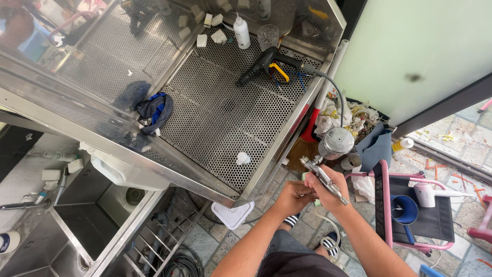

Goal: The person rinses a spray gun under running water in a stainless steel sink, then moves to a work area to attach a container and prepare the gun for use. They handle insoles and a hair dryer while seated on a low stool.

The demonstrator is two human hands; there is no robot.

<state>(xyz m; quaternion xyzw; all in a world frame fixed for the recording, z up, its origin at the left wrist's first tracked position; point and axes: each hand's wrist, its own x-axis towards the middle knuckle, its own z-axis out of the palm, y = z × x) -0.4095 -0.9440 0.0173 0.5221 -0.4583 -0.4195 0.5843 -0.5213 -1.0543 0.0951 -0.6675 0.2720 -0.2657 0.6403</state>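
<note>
Head view: right hand (332,185) fingers grip the spray gun (324,177) (left hand (293,197) pinching it) beyond the perforated table (225,123) corner.

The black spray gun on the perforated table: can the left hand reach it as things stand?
Probably not now: the left hand is busy on the metal spray gun with the right hand; the black gun lies far across the table.

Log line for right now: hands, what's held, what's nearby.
right hand: holds spray gun | left hand: on gun body | cup: upright | nearby: perforated steel table
</note>
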